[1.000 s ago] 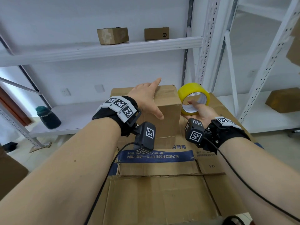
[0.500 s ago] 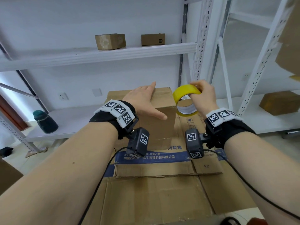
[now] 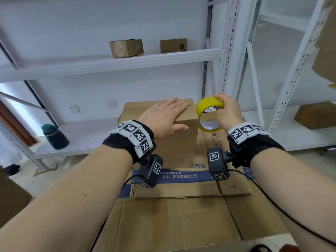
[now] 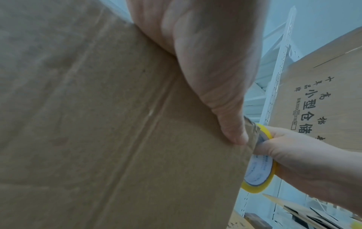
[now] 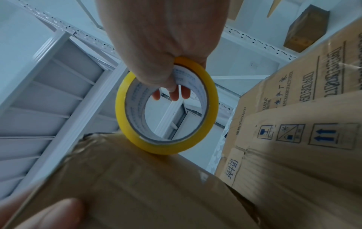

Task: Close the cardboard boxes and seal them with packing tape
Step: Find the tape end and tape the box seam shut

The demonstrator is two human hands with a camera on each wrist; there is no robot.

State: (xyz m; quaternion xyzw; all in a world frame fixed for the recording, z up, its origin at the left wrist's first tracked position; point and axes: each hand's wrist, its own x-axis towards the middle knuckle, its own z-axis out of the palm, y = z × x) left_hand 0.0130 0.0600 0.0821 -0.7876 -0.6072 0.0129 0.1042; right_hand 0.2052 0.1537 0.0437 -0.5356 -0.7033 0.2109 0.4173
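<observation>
the right hand (image 3: 228, 113) pinches the tape roll (image 3: 209, 115) just right of the box (image 3: 179, 142); the left hand (image 3: 164, 118) lies flat, fingers straight, on its top.

Both forearms are bare. Each wrist wears a black strap (image 3: 118, 142) topped by a white band of square black-and-white markers (image 3: 135, 132). A small black camera block (image 3: 151, 170) with matching tags hangs beneath, trailing a thin black cable (image 3: 272, 208).

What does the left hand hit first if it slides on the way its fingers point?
Probably nothing close: the left hand lies flat on the box, fingers pointing at the far top edge; beyond is the wall, depth unclear.
</observation>
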